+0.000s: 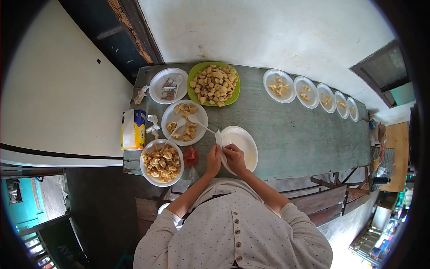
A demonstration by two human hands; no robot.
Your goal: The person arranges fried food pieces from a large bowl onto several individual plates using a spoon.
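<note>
In front of my body both hands meet at the left rim of a white plate (249, 145). My left hand (214, 160) is closed round a white folded strip (218, 136) that looks like tissue paper. The fingers of my right hand (235, 158) are pinched together at the strip's lower right side, over the plate. To the left lies a plate (202, 115) of folded fried pieces with two white spoons on it. Nearer me, another plate (144, 169) is heaped with golden fried pieces. A red bundle in clear plastic (191, 156) rests beside my left hand.
At the back stands a green plate (191, 74) piled with round snacks, beside a plate (154, 87) holding packets and a spoon. A tissue pack (139, 130) and crumpled tissues (153, 124) lie left. Several plates with small portions, such as this plate (272, 77), line the wall.
</note>
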